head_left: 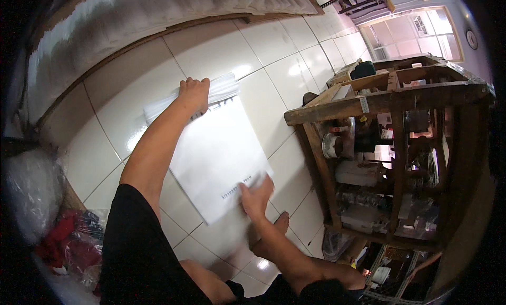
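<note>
A stack of thin white printed sheets [216, 157] lies slantwise on the tiled floor, with dark print near both ends. Whether they are paper or flat bags, I cannot tell. My left hand [195, 97] is closed over the far end, its fingers curled at the layered, fanned edges [225, 88]. At the near right corner, my right hand [257, 195] rests on the stack beside a line of small print. Its thumb is spread from the fingers, which are blurred and partly hard to make out.
My bare foot [282, 222] is on the floor just past my right wrist. A wooden rack [390, 102] crowded with goods stands at the right. Along the far left runs a long bank of white layered material [132, 26]. Clear plastic bundles [32, 186] and red wrapped items [68, 242] lie at the left.
</note>
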Action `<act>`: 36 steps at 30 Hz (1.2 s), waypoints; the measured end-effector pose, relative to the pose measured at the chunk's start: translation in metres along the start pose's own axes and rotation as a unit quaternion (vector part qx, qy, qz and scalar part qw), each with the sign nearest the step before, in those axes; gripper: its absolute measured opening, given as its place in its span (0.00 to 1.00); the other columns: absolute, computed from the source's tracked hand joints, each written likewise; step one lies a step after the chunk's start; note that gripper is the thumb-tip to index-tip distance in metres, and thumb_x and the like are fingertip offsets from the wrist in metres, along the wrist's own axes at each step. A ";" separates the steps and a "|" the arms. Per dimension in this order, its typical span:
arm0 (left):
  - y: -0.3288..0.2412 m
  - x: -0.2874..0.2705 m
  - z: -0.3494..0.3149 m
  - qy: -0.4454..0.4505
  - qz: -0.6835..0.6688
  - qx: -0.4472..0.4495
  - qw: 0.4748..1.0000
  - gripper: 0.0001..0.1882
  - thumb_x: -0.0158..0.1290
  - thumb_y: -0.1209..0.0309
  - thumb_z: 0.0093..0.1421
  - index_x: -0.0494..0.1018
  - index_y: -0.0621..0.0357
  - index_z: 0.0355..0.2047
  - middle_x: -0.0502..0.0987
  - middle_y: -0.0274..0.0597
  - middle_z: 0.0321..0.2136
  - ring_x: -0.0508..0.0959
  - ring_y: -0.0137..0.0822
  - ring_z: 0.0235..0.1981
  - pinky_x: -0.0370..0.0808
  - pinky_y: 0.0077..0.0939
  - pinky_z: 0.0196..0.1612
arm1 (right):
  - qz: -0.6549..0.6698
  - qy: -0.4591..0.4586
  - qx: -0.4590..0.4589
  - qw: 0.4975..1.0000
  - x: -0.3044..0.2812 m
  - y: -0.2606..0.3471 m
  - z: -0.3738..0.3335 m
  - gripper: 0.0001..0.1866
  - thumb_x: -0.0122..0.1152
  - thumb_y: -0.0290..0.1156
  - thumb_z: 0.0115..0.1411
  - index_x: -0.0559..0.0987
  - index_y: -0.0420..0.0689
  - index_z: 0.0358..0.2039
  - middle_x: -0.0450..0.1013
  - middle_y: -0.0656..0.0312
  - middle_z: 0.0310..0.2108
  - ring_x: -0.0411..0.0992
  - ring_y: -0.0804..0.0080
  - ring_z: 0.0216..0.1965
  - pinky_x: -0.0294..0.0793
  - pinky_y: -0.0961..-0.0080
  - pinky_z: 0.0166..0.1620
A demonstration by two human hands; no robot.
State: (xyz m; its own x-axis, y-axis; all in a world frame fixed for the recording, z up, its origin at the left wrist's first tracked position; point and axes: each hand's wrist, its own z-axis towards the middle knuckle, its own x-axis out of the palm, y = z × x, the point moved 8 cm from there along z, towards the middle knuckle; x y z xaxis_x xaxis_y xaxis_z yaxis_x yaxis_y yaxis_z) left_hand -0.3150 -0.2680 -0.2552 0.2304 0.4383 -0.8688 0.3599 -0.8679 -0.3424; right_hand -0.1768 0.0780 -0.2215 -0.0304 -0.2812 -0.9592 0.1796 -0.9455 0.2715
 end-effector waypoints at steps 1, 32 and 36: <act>-0.005 0.001 -0.005 0.003 -0.004 0.016 1.000 0.40 0.69 0.70 0.38 0.64 0.62 0.53 0.74 0.58 0.49 0.74 0.53 0.52 0.71 0.47 0.54 | 0.151 0.032 0.198 0.968 0.009 -0.032 -0.015 0.42 0.72 0.36 0.51 0.60 0.28 0.58 0.66 0.41 0.52 0.66 0.47 0.52 0.66 0.49 0.57; -0.034 0.114 -0.222 0.029 -0.406 -0.136 0.903 0.53 0.70 0.50 0.36 0.59 0.71 0.55 0.75 0.63 0.47 0.78 0.52 0.47 0.75 0.38 0.51 | 0.130 0.166 0.120 0.970 -0.017 -0.220 0.015 0.19 0.58 0.33 0.60 0.76 0.38 0.49 0.79 0.51 0.42 0.78 0.61 0.41 0.74 0.66 0.48; -0.047 0.111 -0.234 0.021 -0.398 -0.173 0.900 0.52 0.70 0.53 0.38 0.56 0.70 0.55 0.75 0.62 0.44 0.78 0.52 0.47 0.75 0.38 0.51 | 0.089 0.186 0.087 0.975 -0.060 -0.136 0.020 0.18 0.55 0.37 0.60 0.75 0.39 0.46 0.76 0.43 0.42 0.74 0.42 0.46 0.72 0.51 0.50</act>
State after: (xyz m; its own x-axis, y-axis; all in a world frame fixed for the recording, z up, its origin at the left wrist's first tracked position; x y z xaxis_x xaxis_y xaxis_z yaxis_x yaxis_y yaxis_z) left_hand -0.0948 -0.1239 -0.2516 -0.1943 0.9043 -0.3800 0.6847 -0.1523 -0.7127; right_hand -0.2194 0.2203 -0.1994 0.3501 -0.3951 -0.8493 -0.0219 -0.9099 0.4143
